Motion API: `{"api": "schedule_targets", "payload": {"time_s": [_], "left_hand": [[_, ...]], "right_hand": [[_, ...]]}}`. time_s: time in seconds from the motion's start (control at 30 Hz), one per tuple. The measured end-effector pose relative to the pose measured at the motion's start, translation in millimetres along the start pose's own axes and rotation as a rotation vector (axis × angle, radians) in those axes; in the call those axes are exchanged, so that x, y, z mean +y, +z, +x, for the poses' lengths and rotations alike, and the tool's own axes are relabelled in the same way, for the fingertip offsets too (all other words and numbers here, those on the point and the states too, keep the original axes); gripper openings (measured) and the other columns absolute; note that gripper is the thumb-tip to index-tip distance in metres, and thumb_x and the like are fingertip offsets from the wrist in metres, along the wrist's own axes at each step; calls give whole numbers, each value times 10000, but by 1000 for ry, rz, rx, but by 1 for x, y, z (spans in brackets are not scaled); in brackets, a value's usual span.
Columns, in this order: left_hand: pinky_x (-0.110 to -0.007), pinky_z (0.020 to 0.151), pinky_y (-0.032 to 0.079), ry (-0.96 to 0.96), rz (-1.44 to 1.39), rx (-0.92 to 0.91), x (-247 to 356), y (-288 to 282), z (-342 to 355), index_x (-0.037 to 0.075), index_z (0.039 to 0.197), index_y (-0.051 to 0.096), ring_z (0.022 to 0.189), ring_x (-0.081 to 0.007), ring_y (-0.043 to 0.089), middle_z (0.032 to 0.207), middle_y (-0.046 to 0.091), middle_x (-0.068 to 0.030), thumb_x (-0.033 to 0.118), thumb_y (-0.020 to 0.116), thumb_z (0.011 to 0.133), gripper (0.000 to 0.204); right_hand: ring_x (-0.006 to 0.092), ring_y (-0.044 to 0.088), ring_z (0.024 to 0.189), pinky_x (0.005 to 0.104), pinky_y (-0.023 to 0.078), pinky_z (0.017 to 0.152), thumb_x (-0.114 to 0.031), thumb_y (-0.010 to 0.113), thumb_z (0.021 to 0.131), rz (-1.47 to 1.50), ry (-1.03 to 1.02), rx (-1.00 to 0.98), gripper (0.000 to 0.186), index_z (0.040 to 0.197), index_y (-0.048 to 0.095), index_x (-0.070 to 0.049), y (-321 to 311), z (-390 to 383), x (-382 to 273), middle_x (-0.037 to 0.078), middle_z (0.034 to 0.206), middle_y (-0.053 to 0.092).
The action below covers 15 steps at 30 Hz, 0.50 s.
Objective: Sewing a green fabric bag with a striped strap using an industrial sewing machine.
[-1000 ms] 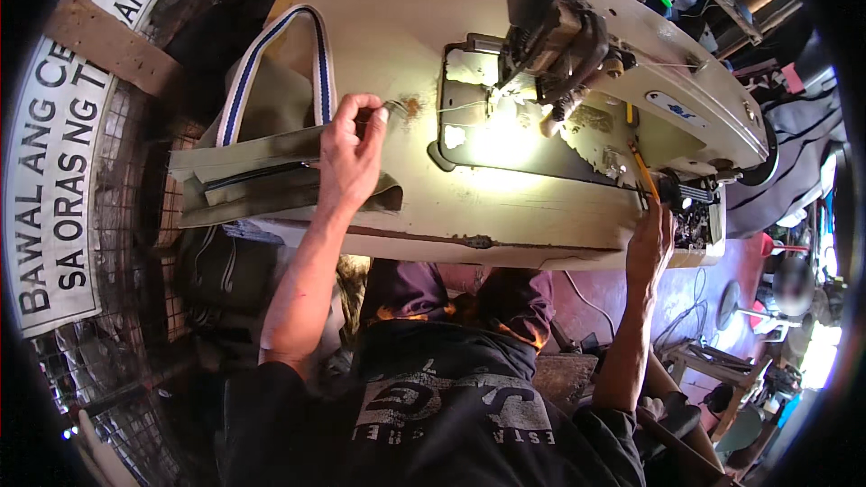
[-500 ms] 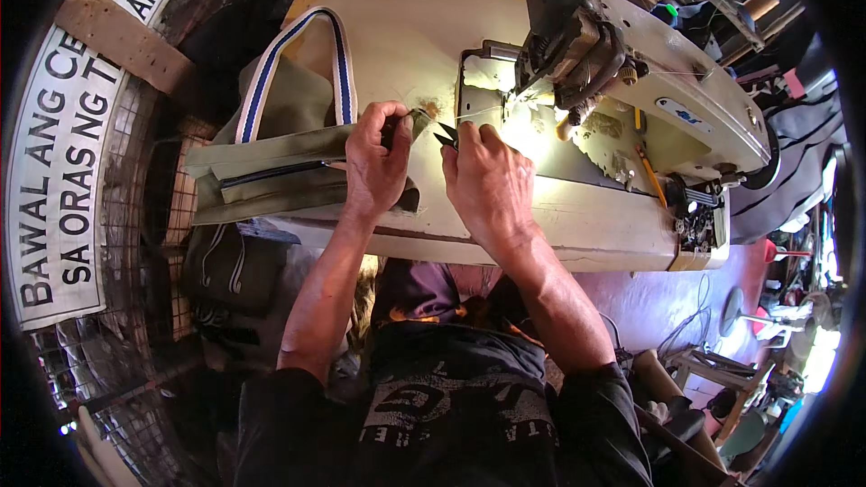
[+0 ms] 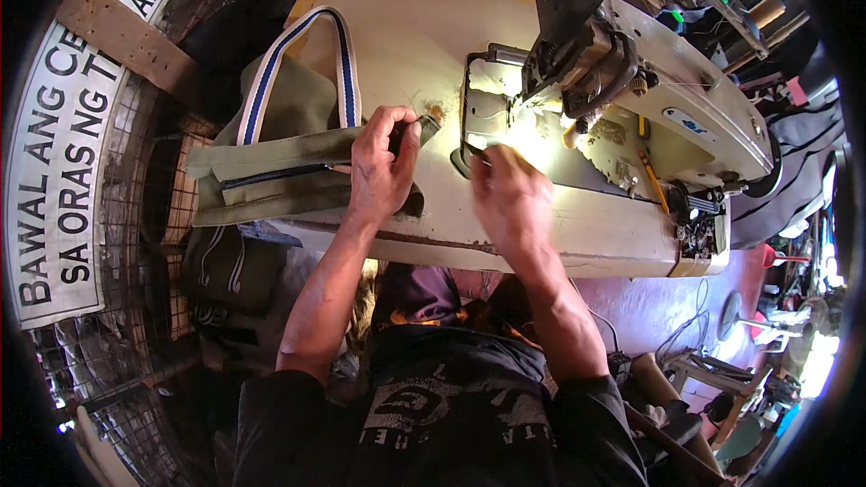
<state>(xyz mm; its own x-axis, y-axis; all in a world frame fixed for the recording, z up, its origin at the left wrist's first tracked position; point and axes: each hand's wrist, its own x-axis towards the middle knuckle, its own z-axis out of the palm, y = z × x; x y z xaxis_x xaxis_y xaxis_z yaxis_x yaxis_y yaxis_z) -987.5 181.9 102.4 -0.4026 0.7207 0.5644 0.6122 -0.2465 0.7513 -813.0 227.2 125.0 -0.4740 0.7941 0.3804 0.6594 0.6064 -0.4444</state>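
An olive fabric bag piece lies at the left of the sewing table, with a dark zipper along its middle. A white-and-blue webbing handle loops up behind it. My left hand pinches the right end of the olive fabric; a short corner sticks out past the fingertips. Just left of the lit needle area, my right hand is blurred by motion and curled round small dark snips. Only the tip of the snips shows, apart from the fabric.
The sewing machine fills the right of the pale table. An orange pencil-like stick lies by its base. Wire mesh and a printed sign stand at the left. Spools sit at the back right.
My right hand with the snips has moved right and toward me, away from the fabric end. The thread stretched toward the needle no longer shows. My left hand keeps its pinch.
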Motion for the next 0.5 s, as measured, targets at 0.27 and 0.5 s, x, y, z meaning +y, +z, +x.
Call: {"api": "schedule_targets", "payload": {"time_s": [0.27,0.5], "left_hand": [[-305,691,483,-209,-185,-232,20,18,-6,-5,995,562,758,-182,605,886,623,-111,20,597,929,78],[-307,835,502,-349,-430,-323,71,66,-32,-10,1161,512,896,-150,627,933,645,-107,26,631,902,287]], "right_hand": [[154,636,711,309,529,656,-199,789,815,319,469,61,306,1035,668,-25,-64,-58,56,79,835,681],[54,588,790,219,486,701,-131,730,889,738,510,0,242,1070,663,14,-41,-42,53,31,919,691]]}}
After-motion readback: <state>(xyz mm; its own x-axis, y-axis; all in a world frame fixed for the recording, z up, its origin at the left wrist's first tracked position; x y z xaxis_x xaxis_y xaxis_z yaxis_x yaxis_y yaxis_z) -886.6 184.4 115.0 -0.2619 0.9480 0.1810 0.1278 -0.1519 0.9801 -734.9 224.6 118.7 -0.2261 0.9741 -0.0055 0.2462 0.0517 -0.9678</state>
